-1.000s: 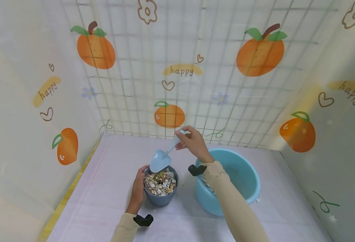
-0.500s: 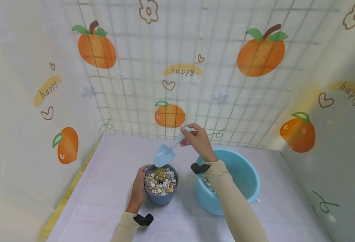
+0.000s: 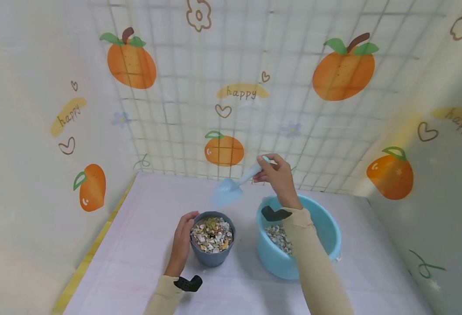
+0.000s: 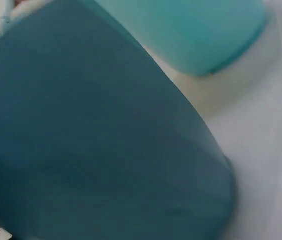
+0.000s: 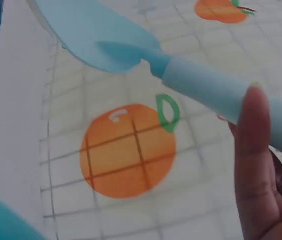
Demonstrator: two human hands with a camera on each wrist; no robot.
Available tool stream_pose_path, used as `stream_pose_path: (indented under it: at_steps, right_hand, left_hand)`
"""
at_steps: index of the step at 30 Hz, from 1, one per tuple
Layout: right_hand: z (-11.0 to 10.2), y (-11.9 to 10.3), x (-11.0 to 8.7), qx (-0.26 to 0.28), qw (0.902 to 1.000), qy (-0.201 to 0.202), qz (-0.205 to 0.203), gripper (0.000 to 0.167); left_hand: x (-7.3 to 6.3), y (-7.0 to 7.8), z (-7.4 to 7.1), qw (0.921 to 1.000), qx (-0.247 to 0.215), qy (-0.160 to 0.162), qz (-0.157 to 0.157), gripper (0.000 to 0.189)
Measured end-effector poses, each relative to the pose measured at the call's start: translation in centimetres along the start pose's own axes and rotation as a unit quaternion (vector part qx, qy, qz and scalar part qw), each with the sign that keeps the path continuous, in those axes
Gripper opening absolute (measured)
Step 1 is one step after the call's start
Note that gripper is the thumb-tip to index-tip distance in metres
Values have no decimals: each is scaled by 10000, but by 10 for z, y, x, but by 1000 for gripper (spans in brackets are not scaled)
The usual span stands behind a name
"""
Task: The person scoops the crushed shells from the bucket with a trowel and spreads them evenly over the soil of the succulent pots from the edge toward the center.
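A dark blue-grey flowerpot (image 3: 212, 259) stands upright on the table, filled with small pale stone or shell chips (image 3: 211, 238) around a small yellow-green plant (image 3: 213, 224). Against the pot's left side my left hand (image 3: 181, 243) curves its fingers round the rim. In the left wrist view the pot's wall (image 4: 106, 120) fills most of the picture. Above and behind the pot, my right hand (image 3: 279, 177) grips the handle of a light blue trowel (image 3: 227, 192). The blade looks slightly blurred in the head view. The right wrist view shows my thumb (image 5: 254, 155) along the handle, and the trowel blade bare.
To the right of the pot stands a light blue bucket (image 3: 279, 262), holding similar chips (image 3: 278, 236), partly hidden by my right forearm. A patterned curtain (image 3: 238, 118) over a wire grid closes off the back of the table (image 3: 164, 192).
My right hand has moved right and up with the trowel, taking the blade away from above the pot. The left hand stays at the pot. The head view has shifted slightly.
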State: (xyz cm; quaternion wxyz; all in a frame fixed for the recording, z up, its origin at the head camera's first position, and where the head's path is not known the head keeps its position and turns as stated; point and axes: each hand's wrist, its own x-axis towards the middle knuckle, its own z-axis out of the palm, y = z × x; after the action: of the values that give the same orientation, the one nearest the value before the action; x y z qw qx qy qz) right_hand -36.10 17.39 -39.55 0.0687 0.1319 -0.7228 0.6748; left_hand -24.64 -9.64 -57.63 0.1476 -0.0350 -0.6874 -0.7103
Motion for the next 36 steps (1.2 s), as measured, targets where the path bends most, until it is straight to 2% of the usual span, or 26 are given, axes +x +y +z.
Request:
stream_pose_path:
  at_steps: [5, 9, 14, 17, 22, 27, 32, 36]
  right_hand:
    - [-29, -8, -8, 25, 9985, 543, -25, 48]
    - [-52, -14, -17, 82, 9964, 842, -71, 44]
    - [-76, -17, -27, 63, 9933, 1142, -178, 41]
    - [-89, -16, -32, -4, 9913, 1304, -201, 41]
    - [-106, -10, -39, -150, 9889, 1466, -184, 39]
    - [-115, 4, -47, -333, 9906, 1329, 46, 35]
    - [-120, 22, -52, -615, 9894, 1283, 286, 37]
    - [-120, 35, -49, -1238, 9839, 1244, 340, 43]
  left_hand:
    - [-1, 32, 13, 9992, 220, -63, 331, 43]
    - [-2, 56, 30, 9973, 362, -255, 592, 44]
    - [-3, 71, 58, 9914, 371, -773, 992, 44]
    - [-4, 74, 78, 9872, 361, -1123, 1073, 45]
    - [-8, 78, 108, 9820, 399, -1669, 794, 48]
    - [-14, 73, 131, 9777, 466, -2016, 358, 57]
    - [-17, 63, 146, 9747, 601, -2153, 50, 65]
    - [-17, 53, 152, 9735, 680, -2180, -115, 66]
